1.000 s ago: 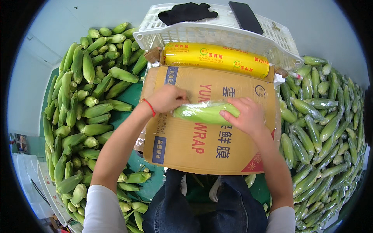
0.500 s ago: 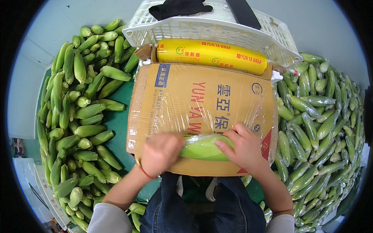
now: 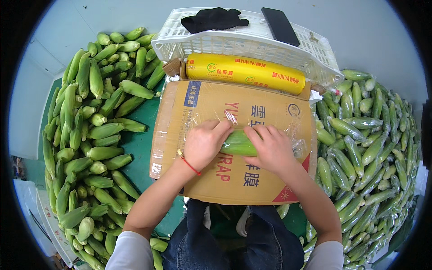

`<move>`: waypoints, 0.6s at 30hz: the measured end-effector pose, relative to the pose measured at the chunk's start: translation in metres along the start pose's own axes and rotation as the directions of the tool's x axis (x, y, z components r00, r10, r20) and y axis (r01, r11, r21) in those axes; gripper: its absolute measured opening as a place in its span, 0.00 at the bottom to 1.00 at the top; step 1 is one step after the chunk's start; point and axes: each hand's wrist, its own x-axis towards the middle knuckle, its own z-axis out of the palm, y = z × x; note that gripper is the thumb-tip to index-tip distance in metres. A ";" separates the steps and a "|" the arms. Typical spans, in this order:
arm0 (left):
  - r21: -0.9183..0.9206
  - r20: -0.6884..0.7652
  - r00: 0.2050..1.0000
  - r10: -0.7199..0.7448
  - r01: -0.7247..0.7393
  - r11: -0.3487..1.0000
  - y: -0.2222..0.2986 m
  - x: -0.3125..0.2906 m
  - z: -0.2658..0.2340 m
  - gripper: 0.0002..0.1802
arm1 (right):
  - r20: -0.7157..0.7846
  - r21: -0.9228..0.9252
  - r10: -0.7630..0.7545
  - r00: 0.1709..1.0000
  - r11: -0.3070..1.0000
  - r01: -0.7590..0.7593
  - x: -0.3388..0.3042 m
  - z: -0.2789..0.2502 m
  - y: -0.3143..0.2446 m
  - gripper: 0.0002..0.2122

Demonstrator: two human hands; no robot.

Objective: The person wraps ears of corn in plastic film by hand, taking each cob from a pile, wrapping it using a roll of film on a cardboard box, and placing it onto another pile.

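A green ear of corn (image 3: 239, 143) in its husk lies crosswise over the middle of a cardboard box (image 3: 198, 184). My left hand (image 3: 208, 140) is closed round its left end, and my right hand (image 3: 271, 147) grips the right end with the thumb toward me. Shiny clear film shows at the ear's upper edge and across the box top. Behind the box sits a yellow roll of plastic wrap (image 3: 243, 70). My palms hide both ends of the ear.
On the left is a big heap of unwrapped corn (image 3: 105, 135); on the right, a heap of film-wrapped corn (image 3: 364, 148). A white plastic basket (image 3: 216, 43) behind the roll bears a black cloth (image 3: 214, 20) and a dark flat phone-like slab (image 3: 280, 27).
Both hands have moved the corn away from me, from the box's near edge to its middle. My left hand, blurred before, now shows sharply on the ear.
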 end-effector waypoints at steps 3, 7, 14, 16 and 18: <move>-0.058 0.311 0.950 -0.034 0.055 0.997 0.042 -0.033 -0.037 0.21 | 0.097 -0.016 -0.112 0.989 0.993 0.114 -0.029 -0.011 -0.018 0.32; -0.014 0.392 0.920 -0.028 0.036 0.999 0.066 -0.074 -0.054 0.42 | 0.343 0.213 -0.006 0.939 0.974 -0.072 -0.046 -0.021 -0.050 0.31; 0.126 0.386 0.922 0.039 -0.095 0.987 -0.043 0.059 0.006 0.36 | -0.150 -0.111 -0.134 0.980 0.987 0.118 0.008 -0.004 -0.015 0.32; 0.219 0.635 0.773 0.012 -0.194 0.956 -0.039 0.101 0.023 0.35 | -0.108 -0.118 -0.084 0.991 0.990 0.071 0.024 0.005 0.005 0.31; 0.226 0.760 0.650 -0.017 -0.240 0.944 -0.033 0.107 0.040 0.35 | 0.061 0.025 -0.025 0.998 0.999 0.023 0.037 0.002 0.016 0.29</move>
